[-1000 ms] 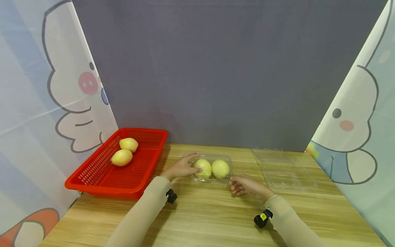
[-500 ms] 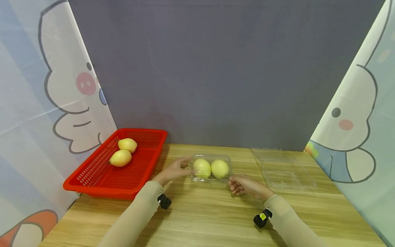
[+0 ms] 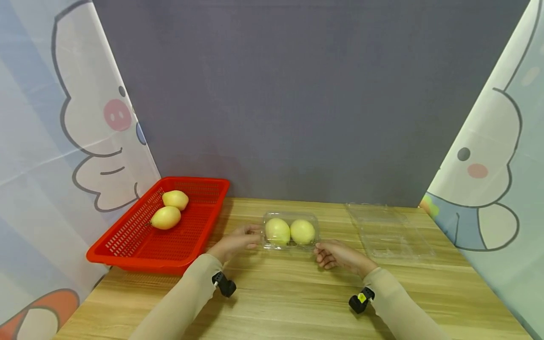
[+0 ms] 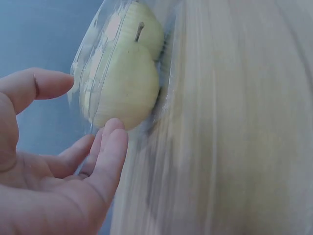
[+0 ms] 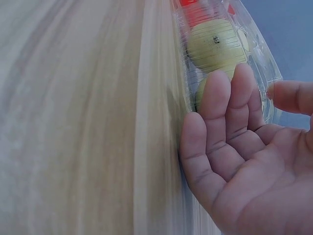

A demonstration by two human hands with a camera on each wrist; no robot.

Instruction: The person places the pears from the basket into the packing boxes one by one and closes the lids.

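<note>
While both hands sit on the wooden surface, a closed clear plastic clamshell lies between them at centre, holding two pale yellow pears side by side. Left hand is at the clamshell's 9 o'clock end — fingers relaxed and loosely spread, tips at the plastic wall in the left wrist view, thumb apart above; nothing gripped. Right hand is at about the 4 o'clock corner — in the right wrist view its fingers lie nearly straight against the clamshell's side, palm open, thumb apart and clear of the plastic; whether the thumb touches cannot be told. A red mesh basket stands at 9 to 10 o'clock of the clamshell, well apart, with two more pears inside, near its far end and touching or nearly so. A second, empty-looking clear tray lies open at 3 o'clock, near the right-hand curtain. Black wrist-mounted devices show on both sleeves.
</note>
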